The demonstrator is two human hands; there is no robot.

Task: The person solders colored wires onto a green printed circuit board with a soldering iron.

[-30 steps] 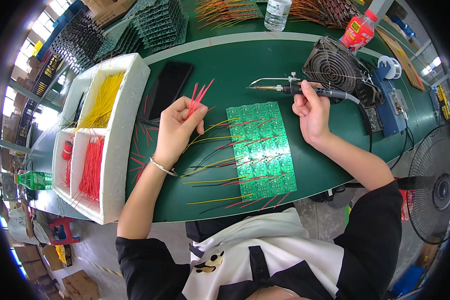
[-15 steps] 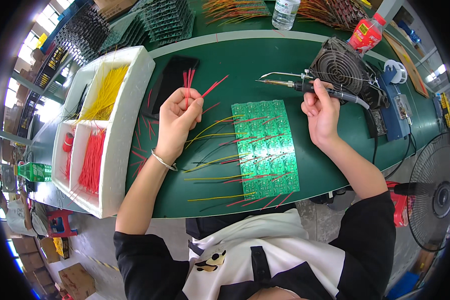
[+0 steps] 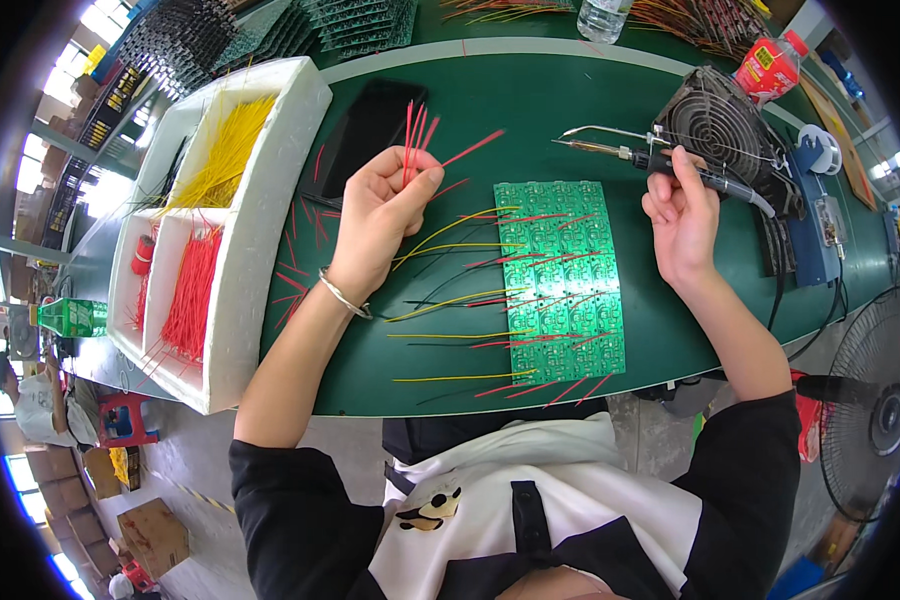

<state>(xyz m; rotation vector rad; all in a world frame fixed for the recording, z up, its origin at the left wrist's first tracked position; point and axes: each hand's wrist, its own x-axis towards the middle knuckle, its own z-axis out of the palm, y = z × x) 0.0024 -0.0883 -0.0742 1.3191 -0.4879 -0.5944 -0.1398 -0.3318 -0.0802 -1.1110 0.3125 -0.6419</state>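
My left hand (image 3: 385, 210) is closed in a pinch round several short red wires (image 3: 416, 140). Most of them point up, and one leans out to the right. In my right hand (image 3: 686, 215) is a soldering iron (image 3: 655, 160) with a thin curved tube along it, its tip pointing left above the table. Between and below the hands lies a green circuit board panel (image 3: 562, 285), touched by neither. Yellow wires (image 3: 460, 336) and dark ones stick out past its left edge, while red wires lie across it and over its lower edge.
A white foam box (image 3: 270, 230) with yellow and red wires stands at left. Loose red wires and a dark phone-like slab (image 3: 365, 135) lie beside it. At right are a round-grilled fan unit (image 3: 718, 135), a red bottle (image 3: 770, 68) and a solder spool (image 3: 820, 150). Stacked boards (image 3: 360, 25) stand behind.
The whole view has shifted, so the table and its things appear further right and higher. Both hands keep their holds; the red wires in my left hand are fanned a little differently.
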